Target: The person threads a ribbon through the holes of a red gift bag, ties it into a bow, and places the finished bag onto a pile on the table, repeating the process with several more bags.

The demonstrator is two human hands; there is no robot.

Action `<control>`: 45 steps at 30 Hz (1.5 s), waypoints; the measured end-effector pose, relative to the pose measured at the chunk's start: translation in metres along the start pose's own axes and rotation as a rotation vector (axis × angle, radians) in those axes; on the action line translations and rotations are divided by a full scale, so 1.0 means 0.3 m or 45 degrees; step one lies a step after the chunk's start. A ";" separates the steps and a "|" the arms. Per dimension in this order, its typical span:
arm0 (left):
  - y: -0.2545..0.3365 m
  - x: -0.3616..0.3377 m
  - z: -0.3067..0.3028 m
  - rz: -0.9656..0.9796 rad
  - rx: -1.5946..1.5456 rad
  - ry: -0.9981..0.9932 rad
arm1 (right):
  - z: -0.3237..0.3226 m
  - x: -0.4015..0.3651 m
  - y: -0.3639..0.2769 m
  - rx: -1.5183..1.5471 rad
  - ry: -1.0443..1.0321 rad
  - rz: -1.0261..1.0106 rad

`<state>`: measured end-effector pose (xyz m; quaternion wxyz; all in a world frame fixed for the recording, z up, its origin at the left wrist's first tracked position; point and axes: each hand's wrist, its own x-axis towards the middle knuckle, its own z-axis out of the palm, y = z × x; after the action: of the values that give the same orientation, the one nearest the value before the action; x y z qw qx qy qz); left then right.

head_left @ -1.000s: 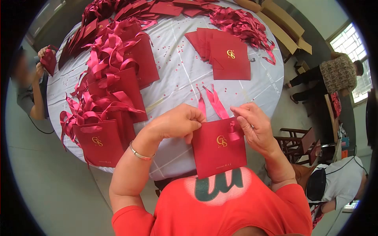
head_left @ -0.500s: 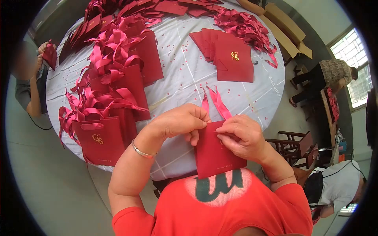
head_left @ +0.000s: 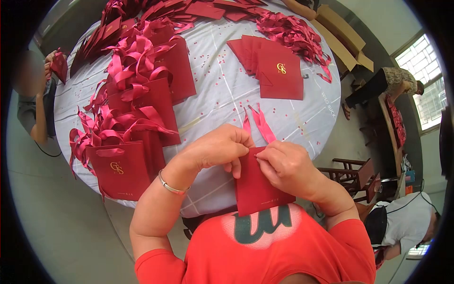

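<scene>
Head view: looking down over a red shirt at two hands working at the near edge of a round table.
Left hand (head_left: 215,146): fingers closed in a pinch on the top edge of the red paper bag (head_left: 257,191); a metal bangle (head_left: 169,183) sits on the wrist.
Bag: upright between both hands, its bottom edge against the shirt.
Ribbon ends (head_left: 261,124): two strips stick up just beyond the pinch.
Right hand (head_left: 286,165): closed over the bag's front, fingertips pinched at the same top edge, touching the left fingers.
Step in hand: apparently fitting the ribbon handle through the bag's top.
Next move calls for: a steady hold on the bag and a firm pinch on the ribbon end.
Surface: white tablecloth (head_left: 217,92); left of the grip, a heap of ribboned bags (head_left: 132,109); beyond and right of it, a fanned stack of flat bags (head_left: 279,71), then loose ribbons (head_left: 295,31).
Room: far left, a co-worker (head_left: 35,106) holding a bag; right of the grip, a wooden chair (head_left: 352,173), cardboard boxes (head_left: 347,45), a person bending near a window (head_left: 423,85).
</scene>
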<state>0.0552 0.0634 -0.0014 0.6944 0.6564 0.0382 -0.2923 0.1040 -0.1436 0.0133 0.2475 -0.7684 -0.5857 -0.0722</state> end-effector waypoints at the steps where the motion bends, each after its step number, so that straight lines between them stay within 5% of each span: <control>1: 0.006 -0.003 0.004 -0.001 0.025 0.022 | -0.005 0.006 -0.007 -0.002 0.002 0.002; 10: -0.013 0.014 0.031 0.010 0.152 0.160 | 0.009 0.072 -0.037 -0.178 -0.336 0.136; 15: -0.003 0.003 0.035 0.078 0.149 0.210 | -0.013 0.100 0.042 0.464 -0.335 0.660; 18: -0.002 0.005 0.049 0.047 0.215 0.214 | 0.006 0.070 0.081 0.365 -0.203 0.299; 20: -0.009 0.007 0.055 0.122 0.226 0.238 | -0.011 0.082 0.128 0.692 -0.282 0.344; 21: -0.012 0.006 0.059 0.118 0.242 0.222 | -0.043 0.098 0.144 1.151 -0.477 0.866; 25: 0.000 -0.005 0.092 0.195 0.288 0.271 | -0.041 0.121 0.240 1.353 -0.567 0.832; 27: 0.014 -0.010 0.112 0.212 0.308 0.327 | -0.038 0.151 0.254 1.160 -0.929 0.694; 34: 0.034 -0.015 0.153 0.247 0.352 0.450 | 0.020 0.224 0.298 1.242 -1.384 0.787; 42: 0.016 -0.008 0.141 0.272 0.341 0.355 | 0.069 0.175 0.271 1.334 -1.151 0.838; 45: 0.028 -0.016 0.149 0.211 0.351 0.392 | 0.005 0.163 0.216 0.966 -0.843 0.773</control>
<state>0.0402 0.0231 0.0144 0.6056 0.7830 0.0494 -0.1330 0.1792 -0.1129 0.0125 0.3187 -0.7412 -0.3705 0.4603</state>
